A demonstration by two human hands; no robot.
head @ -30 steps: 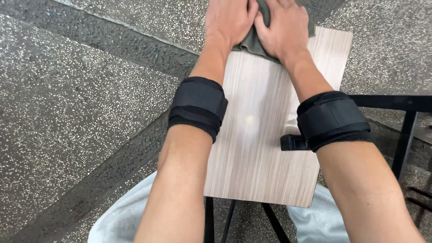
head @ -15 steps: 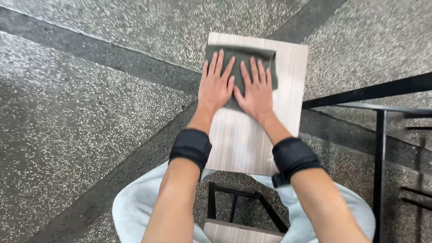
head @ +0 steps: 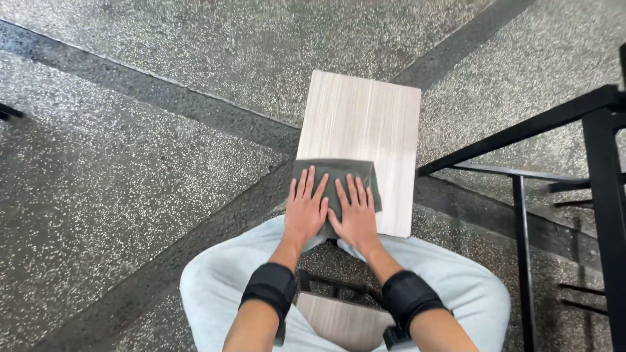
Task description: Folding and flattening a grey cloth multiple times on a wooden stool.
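Observation:
A folded grey-green cloth (head: 336,171) lies on the near end of a small light wooden tabletop (head: 360,117). My left hand (head: 305,210) rests flat on the cloth's left half, fingers spread. My right hand (head: 355,213) lies flat beside it on the right half, fingers spread too. Both palms press down on the cloth and hide most of its near edge. Each wrist carries a black strap.
My knees in light grey trousers (head: 456,277) sit under the table's near edge. A black metal frame (head: 603,163) stands at the right. Speckled stone floor with dark bands (head: 130,85) surrounds the table. Below my wrists shows a second wooden panel (head: 339,322).
Both hands and the cloth have slid from the far end of the tabletop to its near end. The view has pulled back, so the whole tabletop shows.

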